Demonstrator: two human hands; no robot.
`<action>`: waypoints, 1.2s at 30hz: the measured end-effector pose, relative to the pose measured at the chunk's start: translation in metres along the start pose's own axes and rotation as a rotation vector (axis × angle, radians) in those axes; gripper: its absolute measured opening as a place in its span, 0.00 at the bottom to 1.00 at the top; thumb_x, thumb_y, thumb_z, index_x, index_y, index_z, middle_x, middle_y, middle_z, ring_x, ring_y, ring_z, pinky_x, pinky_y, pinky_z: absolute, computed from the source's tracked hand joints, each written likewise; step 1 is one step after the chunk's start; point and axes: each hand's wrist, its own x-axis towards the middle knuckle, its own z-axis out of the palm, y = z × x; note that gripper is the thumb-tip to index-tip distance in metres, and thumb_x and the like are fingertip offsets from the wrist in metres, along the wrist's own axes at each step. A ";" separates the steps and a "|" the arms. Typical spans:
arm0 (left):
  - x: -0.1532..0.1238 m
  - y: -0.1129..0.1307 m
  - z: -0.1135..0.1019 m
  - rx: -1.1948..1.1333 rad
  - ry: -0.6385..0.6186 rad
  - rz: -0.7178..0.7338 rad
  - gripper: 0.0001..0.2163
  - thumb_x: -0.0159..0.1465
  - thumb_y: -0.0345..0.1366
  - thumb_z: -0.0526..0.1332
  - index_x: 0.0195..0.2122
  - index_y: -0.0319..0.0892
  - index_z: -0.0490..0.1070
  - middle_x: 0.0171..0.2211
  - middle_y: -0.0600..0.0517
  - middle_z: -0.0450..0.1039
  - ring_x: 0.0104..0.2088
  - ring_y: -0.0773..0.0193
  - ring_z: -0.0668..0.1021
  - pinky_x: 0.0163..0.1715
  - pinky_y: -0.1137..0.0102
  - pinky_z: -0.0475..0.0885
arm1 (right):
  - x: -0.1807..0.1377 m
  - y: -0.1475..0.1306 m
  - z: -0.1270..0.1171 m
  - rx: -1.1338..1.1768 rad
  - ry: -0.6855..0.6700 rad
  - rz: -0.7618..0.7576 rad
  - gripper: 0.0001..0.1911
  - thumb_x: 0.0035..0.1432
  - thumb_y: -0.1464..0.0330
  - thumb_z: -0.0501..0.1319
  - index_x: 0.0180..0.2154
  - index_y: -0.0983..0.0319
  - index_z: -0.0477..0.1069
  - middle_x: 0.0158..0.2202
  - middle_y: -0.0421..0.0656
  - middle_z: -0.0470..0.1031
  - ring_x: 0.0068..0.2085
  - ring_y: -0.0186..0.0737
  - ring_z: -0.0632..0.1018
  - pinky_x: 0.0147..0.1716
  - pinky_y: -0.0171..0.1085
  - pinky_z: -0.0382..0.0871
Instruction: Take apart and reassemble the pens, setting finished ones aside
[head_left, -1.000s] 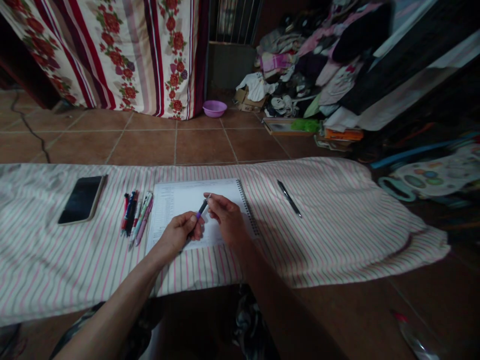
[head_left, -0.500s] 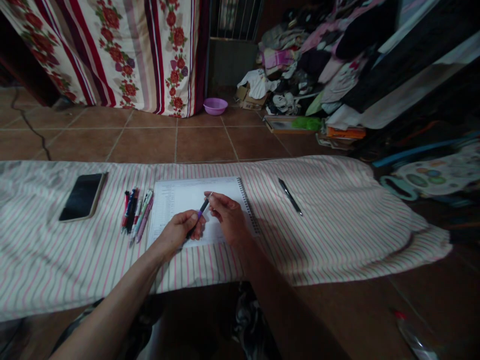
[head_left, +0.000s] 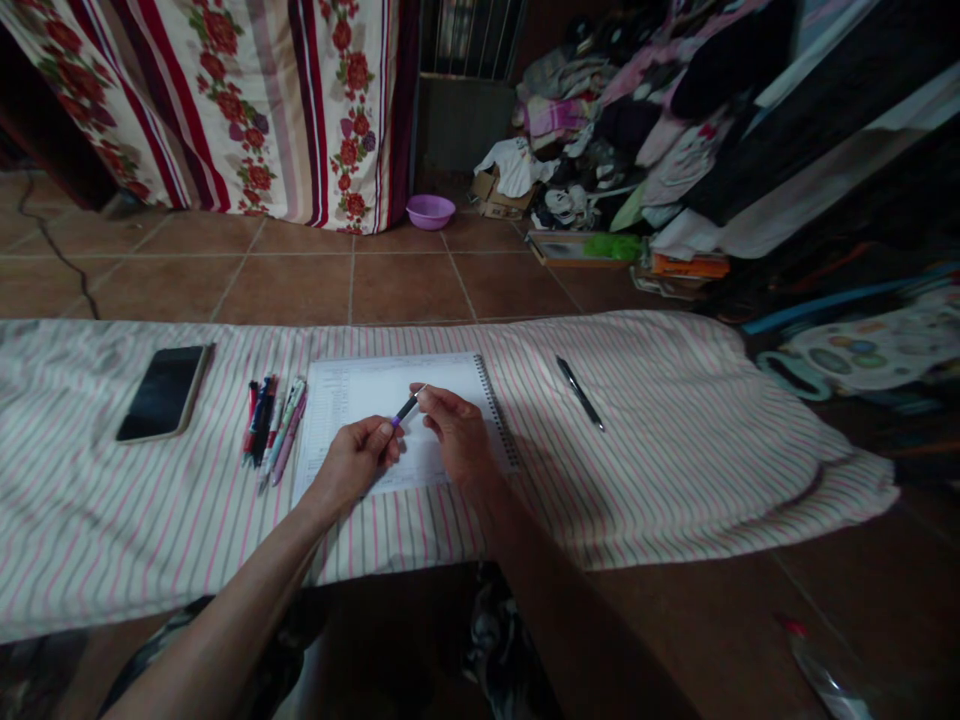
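My left hand (head_left: 352, 462) and my right hand (head_left: 456, 434) both grip one purple-banded pen (head_left: 406, 408) above a white spiral notebook (head_left: 360, 392). The left fingers wrap the pen's lower barrel; the right fingertips pinch its upper end. The notebook lies open on a pink-striped cloth (head_left: 675, 440) spread over the surface in front of me.
Several pens (head_left: 271, 424) lie in a row left of the notebook, with a dark phone (head_left: 163, 392) further left. A single black pen (head_left: 579, 392) lies to the right. Beyond are a tiled floor, a floral curtain (head_left: 247, 100), a purple bowl (head_left: 430, 211) and piled clothes (head_left: 622, 120).
Both hands stay on the pen with only slight shifts. The camera view has risen a little.
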 end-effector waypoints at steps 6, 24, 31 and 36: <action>0.004 -0.010 0.000 0.140 0.048 0.091 0.13 0.60 0.44 0.53 0.29 0.38 0.69 0.19 0.55 0.66 0.19 0.70 0.66 0.22 0.73 0.61 | 0.000 -0.002 0.002 0.023 0.032 -0.004 0.13 0.46 0.60 0.63 0.35 0.58 0.78 0.31 0.39 0.75 0.27 0.29 0.67 0.29 0.32 0.62; 0.011 -0.018 0.016 0.101 0.013 0.110 0.15 0.58 0.46 0.56 0.34 0.39 0.71 0.23 0.51 0.72 0.19 0.69 0.69 0.20 0.74 0.61 | -0.001 -0.009 -0.010 0.112 0.118 0.087 0.15 0.42 0.59 0.65 0.34 0.59 0.76 0.30 0.40 0.73 0.30 0.31 0.69 0.28 0.31 0.61; 0.002 -0.004 0.005 -0.036 -0.036 -0.018 0.17 0.54 0.49 0.59 0.31 0.37 0.68 0.21 0.53 0.70 0.16 0.73 0.66 0.17 0.75 0.55 | 0.004 -0.010 -0.001 0.216 0.146 0.123 0.13 0.42 0.62 0.66 0.32 0.60 0.76 0.33 0.39 0.74 0.28 0.29 0.70 0.25 0.29 0.62; -0.009 0.006 -0.007 -0.123 -0.070 -0.035 0.14 0.54 0.45 0.60 0.28 0.36 0.68 0.17 0.54 0.68 0.15 0.74 0.63 0.17 0.74 0.54 | 0.004 -0.010 0.008 0.267 0.098 0.162 0.11 0.41 0.65 0.66 0.32 0.60 0.76 0.31 0.38 0.74 0.26 0.26 0.69 0.22 0.27 0.61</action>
